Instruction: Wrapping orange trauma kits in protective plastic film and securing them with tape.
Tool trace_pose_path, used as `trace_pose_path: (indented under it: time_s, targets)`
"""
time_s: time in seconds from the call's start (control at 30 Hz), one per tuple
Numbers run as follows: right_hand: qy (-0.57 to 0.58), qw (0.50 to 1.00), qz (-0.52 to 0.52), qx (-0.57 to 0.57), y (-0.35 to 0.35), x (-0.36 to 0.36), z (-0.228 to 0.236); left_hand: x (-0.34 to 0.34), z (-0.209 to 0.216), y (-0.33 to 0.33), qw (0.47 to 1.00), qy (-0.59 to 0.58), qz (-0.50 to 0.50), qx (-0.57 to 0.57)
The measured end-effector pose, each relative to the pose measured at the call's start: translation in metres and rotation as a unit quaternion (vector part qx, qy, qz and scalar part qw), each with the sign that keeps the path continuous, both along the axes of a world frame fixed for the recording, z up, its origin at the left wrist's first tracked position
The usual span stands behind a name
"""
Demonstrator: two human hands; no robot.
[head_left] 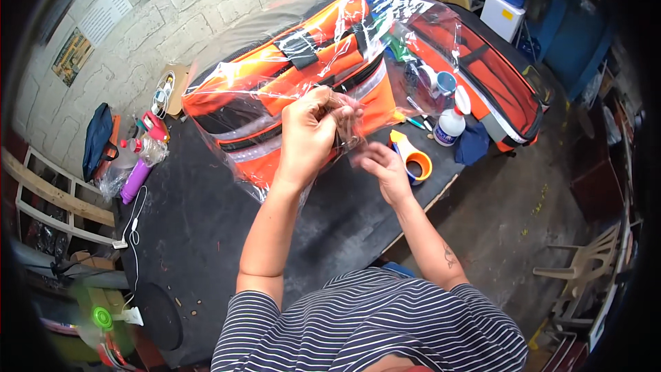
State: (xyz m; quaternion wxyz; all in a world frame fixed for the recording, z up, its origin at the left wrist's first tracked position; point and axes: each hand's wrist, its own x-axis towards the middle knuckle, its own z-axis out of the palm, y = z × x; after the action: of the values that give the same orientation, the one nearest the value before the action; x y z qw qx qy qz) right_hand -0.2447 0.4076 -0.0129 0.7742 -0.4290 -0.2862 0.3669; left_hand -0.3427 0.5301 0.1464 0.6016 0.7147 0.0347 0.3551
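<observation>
Visibly, orange bag (275, 87) inside clear sack (349, 131); left hand (310, 127) clamped on sack, right hand (387, 173), hold unclear.

Passage lies low over the table (189, 234), between the purple bottle (135, 182) and the left arm (265, 241). Ahead, the wrapped bag (275, 89) bars the way; rightward, tape (403, 146), white bottle (449, 126) and second bag (482, 89) obstruct.

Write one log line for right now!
left hand: pinching clear plastic | right hand: at plastic's gathered end | orange-black bag: under plastic

The orange and black bag (275, 86) lies slanted on the dark surface (200, 255), inside shiny, wrinkly, see-through plastic (327, 72).
</observation>
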Motion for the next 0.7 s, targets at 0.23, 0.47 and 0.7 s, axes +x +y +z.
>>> trace_pose_path:
  time_s: [0.23, 0.47, 0.7]
  targets:
    - [0.023, 0.999, 0.017, -0.026, -0.101, -0.032, 0.075, -0.007, 0.007, 0.005, 1.000, -0.009, 0.023, 0.020]
    - [0.072, 0.996, -0.003, -0.044, -0.100, -0.036, 0.066, 0.000, 0.007, 0.001, 0.999, -0.025, 0.005, -0.029]
    - [0.095, 0.995, -0.010, 0.005, -0.067, -0.035, 0.025, -0.002, 0.014, 0.007, 0.999, -0.032, 0.005, -0.010]
